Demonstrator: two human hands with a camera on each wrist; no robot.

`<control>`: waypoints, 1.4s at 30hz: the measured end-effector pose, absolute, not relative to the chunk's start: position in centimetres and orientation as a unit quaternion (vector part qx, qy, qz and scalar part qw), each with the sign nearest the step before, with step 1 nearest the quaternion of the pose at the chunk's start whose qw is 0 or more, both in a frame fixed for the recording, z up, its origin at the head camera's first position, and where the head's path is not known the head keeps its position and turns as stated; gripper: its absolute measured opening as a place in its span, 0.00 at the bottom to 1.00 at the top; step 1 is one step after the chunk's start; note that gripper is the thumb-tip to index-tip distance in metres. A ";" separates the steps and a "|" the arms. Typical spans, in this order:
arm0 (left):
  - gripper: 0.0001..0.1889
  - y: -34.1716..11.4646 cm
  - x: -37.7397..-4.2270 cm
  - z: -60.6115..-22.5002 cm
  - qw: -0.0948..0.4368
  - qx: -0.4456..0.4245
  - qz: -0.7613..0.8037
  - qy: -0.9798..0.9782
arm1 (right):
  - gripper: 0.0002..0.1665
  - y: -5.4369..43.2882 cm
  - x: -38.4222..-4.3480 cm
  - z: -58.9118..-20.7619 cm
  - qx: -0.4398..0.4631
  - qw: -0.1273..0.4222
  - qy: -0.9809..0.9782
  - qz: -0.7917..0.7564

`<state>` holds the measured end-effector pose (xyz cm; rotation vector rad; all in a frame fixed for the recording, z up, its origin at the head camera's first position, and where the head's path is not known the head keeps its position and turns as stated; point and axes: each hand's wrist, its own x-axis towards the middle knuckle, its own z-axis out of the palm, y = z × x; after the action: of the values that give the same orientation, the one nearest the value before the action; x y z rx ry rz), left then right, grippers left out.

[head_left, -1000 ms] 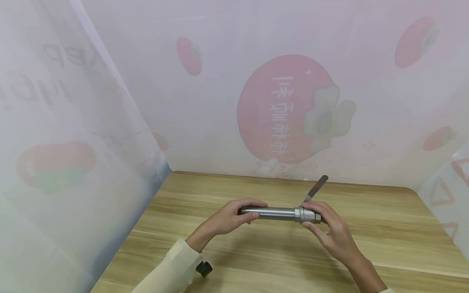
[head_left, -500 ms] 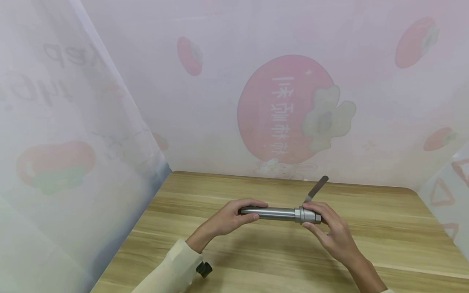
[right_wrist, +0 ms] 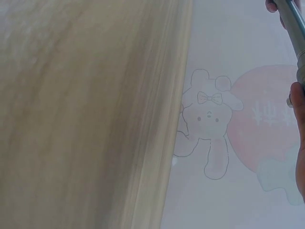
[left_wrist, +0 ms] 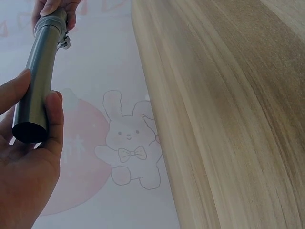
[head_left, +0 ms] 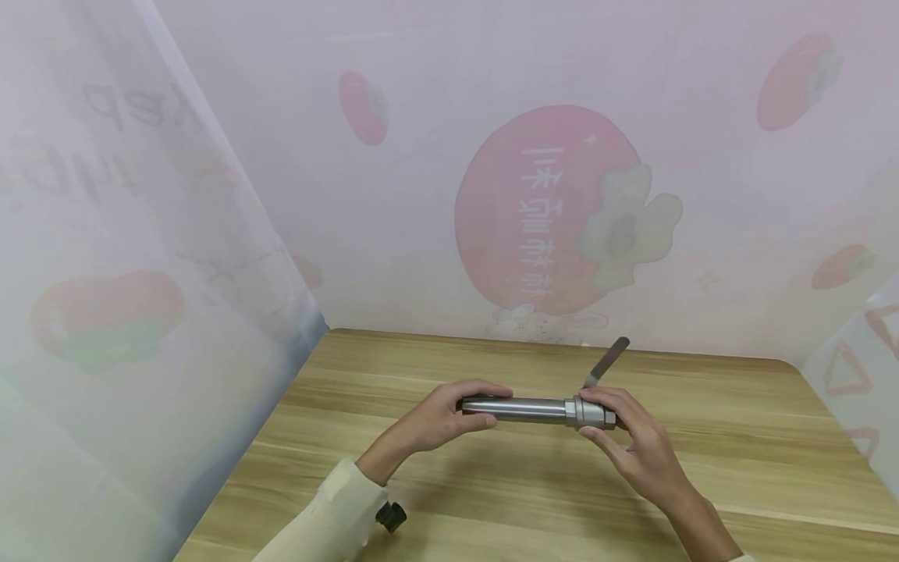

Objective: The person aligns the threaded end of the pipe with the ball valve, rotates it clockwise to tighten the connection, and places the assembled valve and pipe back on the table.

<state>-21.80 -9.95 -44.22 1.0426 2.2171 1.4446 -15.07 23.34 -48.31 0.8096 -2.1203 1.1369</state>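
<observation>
A steel pipe (head_left: 527, 409) is joined to a metal ball valve (head_left: 588, 412), and both hands hold the pair level above the table. Around the pipe's left end curl the fingers and thumb of my left hand (head_left: 438, 417). My right hand (head_left: 646, 453) grips the valve body between thumb and fingers. From the valve a lever handle (head_left: 608, 361) with a dark sleeve slants up and away. In the left wrist view the pipe (left_wrist: 35, 90) shows a dark end face near the left palm. Only part of the right hand (right_wrist: 299, 129) enters the right wrist view.
Beneath the hands lies a wood-grain table (head_left: 393, 359). A pale printed curtain (head_left: 407, 234) hangs along its back edge, with another curtain (head_left: 105, 234) on the left. At the left wrist sits a small black device (head_left: 391, 516).
</observation>
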 end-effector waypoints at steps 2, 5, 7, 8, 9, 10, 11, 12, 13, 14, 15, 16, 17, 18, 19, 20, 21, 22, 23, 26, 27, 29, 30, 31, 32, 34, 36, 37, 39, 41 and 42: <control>0.23 -9.9 -21.8 -44.2 0.145 0.361 0.499 0.775 | 0.43 23.3 -15.1 -48.3 0.307 0.299 -0.796 0.428; 0.24 -9.9 -21.7 -44.2 0.138 0.360 0.495 0.779 | 0.43 23.3 -15.1 -48.3 0.309 0.301 -0.794 0.428; 0.24 -9.9 -21.7 -44.1 0.134 0.359 0.492 0.782 | 0.43 23.3 -15.1 -48.3 0.310 0.302 -0.794 0.427; 0.24 -9.9 -21.7 -44.2 0.133 0.360 0.492 0.782 | 0.43 23.3 -15.1 -48.3 0.311 0.302 -0.794 0.427; 0.24 -9.9 -21.7 -44.2 0.131 0.360 0.491 0.782 | 0.43 23.3 -15.1 -48.3 0.310 0.302 -0.794 0.427; 0.25 -9.9 -21.7 -44.2 0.130 0.360 0.490 0.783 | 0.43 23.3 -15.1 -48.3 0.309 0.301 -0.795 0.427; 0.25 -9.9 -21.7 -44.2 0.129 0.360 0.489 0.784 | 0.43 23.3 -15.1 -48.3 0.309 0.300 -0.795 0.427; 0.25 -9.9 -21.7 -44.2 0.128 0.360 0.488 0.785 | 0.43 23.3 -15.1 -48.3 0.308 0.300 -0.795 0.428; 0.25 -9.9 -21.7 -44.2 0.127 0.361 0.486 0.786 | 0.43 23.3 -15.1 -48.3 0.307 0.299 -0.796 0.428; 0.25 -9.9 -21.7 -44.2 0.126 0.360 0.483 0.788 | 0.42 23.3 -15.1 -48.3 0.306 0.298 -0.797 0.429; 0.26 -10.0 -21.8 -44.2 0.124 0.360 0.479 0.791 | 0.42 23.3 -15.1 -48.3 0.305 0.297 -0.797 0.428; 0.26 -10.0 -21.8 -44.1 0.120 0.360 0.474 0.795 | 0.42 23.3 -15.1 -48.4 0.304 0.296 -0.798 0.429; 0.26 -10.0 -21.8 -44.1 0.117 0.360 0.469 0.798 | 0.42 23.3 -15.1 -48.4 0.304 0.295 -0.798 0.429; 0.27 -10.0 -21.8 -44.0 0.113 0.360 0.463 0.802 | 0.42 23.3 -15.1 -48.4 0.303 0.295 -0.798 0.430; 0.27 -10.0 -21.8 -44.0 0.110 0.359 0.458 0.805 | 0.42 23.3 -15.1 -48.4 0.304 0.295 -0.798 0.429; 0.27 -10.0 -21.8 -43.9 0.107 0.358 0.453 0.809 | 0.42 23.3 -15.1 -48.4 0.304 0.295 -0.797 0.429; 0.27 -10.0 -21.8 -43.9 0.105 0.356 0.448 0.813 | 0.42 23.3 -15.1 -48.3 0.304 0.295 -0.798 0.429; 0.26 -9.9 -21.8 -43.8 0.105 0.354 0.445 0.816 | 0.42 23.3 -15.1 -48.3 0.304 0.294 -0.798 0.430; 0.26 -9.9 -21.8 -43.8 0.107 0.351 0.444 0.818 | 0.42 23.3 -15.1 -48.3 0.304 0.293 -0.798 0.430; 0.25 -9.9 -21.7 -43.8 0.113 0.342 0.440 0.822 | 0.42 23.3 -15.1 -48.2 0.304 0.292 -0.799 0.430; 0.24 -9.9 -21.7 -43.8 0.116 0.339 0.442 0.822 | 0.42 23.3 -15.1 -48.2 0.303 0.291 -0.799 0.430; 0.24 -9.9 -21.7 -43.8 0.124 0.334 0.450 0.819 | 0.42 23.3 -15.1 -48.2 0.303 0.289 -0.799 0.431; 0.24 -9.9 -21.6 -43.8 0.129 0.332 0.455 0.816 | 0.42 23.3 -15.1 -48.2 0.303 0.289 -0.799 0.431; 0.24 -9.8 -21.6 -43.8 0.133 0.330 0.461 0.813 | 0.42 23.3 -15.1 -48.3 0.303 0.288 -0.799 0.432; 0.24 -9.8 -21.6 -43.8 0.138 0.327 0.466 0.810 | 0.42 23.4 -15.1 -48.3 0.302 0.288 -0.799 0.432; 0.24 -9.8 -21.6 -43.8 0.146 0.324 0.475 0.805 | 0.42 23.4 -15.1 -48.3 0.300 0.287 -0.800 0.432; 0.24 -9.8 -21.6 -43.9 0.148 0.324 0.477 0.804 | 0.42 23.4 -15.0 -48.3 0.299 0.286 -0.801 0.432; 0.24 -9.8 -21.6 -43.9 0.147 0.324 0.476 0.804 | 0.41 23.4 -15.0 -48.3 0.298 0.286 -0.802 0.432; 0.23 -9.8 -21.7 -43.9 0.147 0.327 0.475 0.804 | 0.41 23.4 -15.0 -48.4 0.296 0.285 -0.803 0.431; 0.22 -9.9 -21.7 -43.9 0.148 0.330 0.473 0.803 | 0.41 23.4 -15.0 -48.4 0.295 0.284 -0.804 0.431; 0.21 -9.9 -21.7 -43.9 0.148 0.333 0.473 0.802 | 0.41 23.4 -15.0 -48.4 0.294 0.284 -0.805 0.431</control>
<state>-21.69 -9.88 -43.91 0.9573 2.3071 1.3599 -15.03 23.41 -48.36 0.7871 -2.1539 1.1526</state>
